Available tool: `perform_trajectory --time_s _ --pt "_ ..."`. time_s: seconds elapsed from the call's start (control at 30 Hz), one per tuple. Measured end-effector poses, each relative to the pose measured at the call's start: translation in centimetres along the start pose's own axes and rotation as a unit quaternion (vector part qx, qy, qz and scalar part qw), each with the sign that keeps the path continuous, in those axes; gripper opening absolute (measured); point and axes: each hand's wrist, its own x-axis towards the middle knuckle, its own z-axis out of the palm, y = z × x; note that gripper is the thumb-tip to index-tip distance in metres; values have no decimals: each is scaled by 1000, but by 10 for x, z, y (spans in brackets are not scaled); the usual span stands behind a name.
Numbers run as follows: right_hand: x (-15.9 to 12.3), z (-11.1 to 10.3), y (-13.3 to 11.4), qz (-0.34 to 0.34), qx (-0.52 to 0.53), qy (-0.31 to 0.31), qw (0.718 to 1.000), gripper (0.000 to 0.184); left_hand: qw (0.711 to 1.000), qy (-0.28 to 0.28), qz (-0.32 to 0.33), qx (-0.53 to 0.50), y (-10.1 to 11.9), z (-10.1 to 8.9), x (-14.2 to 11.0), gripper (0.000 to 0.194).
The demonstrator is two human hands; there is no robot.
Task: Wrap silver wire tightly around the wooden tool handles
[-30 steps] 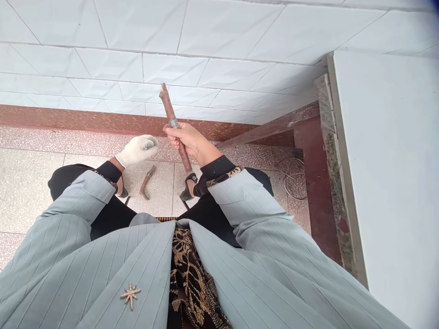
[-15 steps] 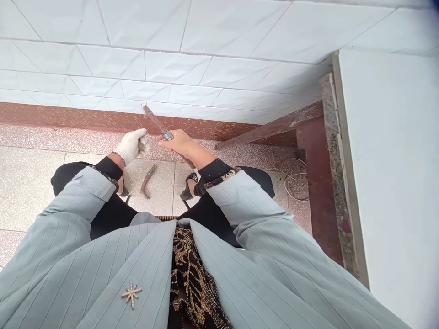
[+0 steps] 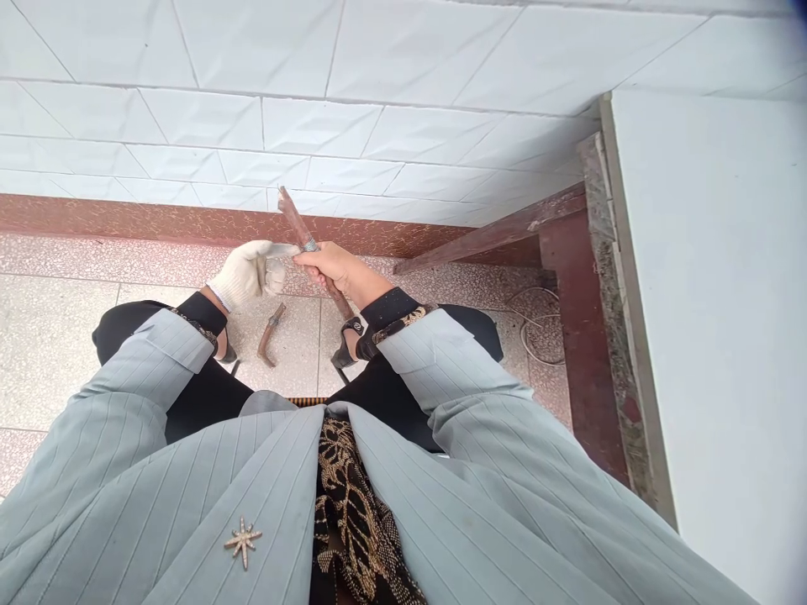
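Note:
My right hand (image 3: pixel 331 265) is bare and closed around a brown wooden stick (image 3: pixel 292 212), which slants with its upper end away from me. Grey wire (image 3: pixel 308 244) is wound round the stick just above my fingers. My left hand (image 3: pixel 245 273), in a white knitted glove, has curled fingers beside the stick. A thin pale strip (image 3: pixel 283 249) reaches from the glove to the wire; whether it is a fingertip or something pinched, I cannot make out. Below, a short bent stick (image 3: pixel 270 338) with a grey band lies on the floor tiles between my feet.
A white tiled wall (image 3: pixel 315 126) with a red-brown base strip (image 3: pixel 126 220) stands in front. To the right is a white-topped table (image 3: pixel 712 294) with a dark red wooden frame (image 3: pixel 583 336). A loop of thin cable (image 3: pixel 535 336) lies on the floor near it.
My left hand has come nearer the stick, and a pale strip now bridges the gap. The stick's upper end has swung slightly right.

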Motion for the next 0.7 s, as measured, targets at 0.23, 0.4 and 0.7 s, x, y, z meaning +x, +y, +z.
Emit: perform_trajectory --time_s 0.23,0.4,0.7 --pt "2 -3 0 58 89 -31 994 36 884 60 306 348 -9 -3 2 48" --pt "4 0 5 93 128 -67 985 35 744 -16 377 551 -12 -3 5 33" --pt "0 -6 7 83 49 -79 992 19 963 126 172 167 -8 -3 9 49"
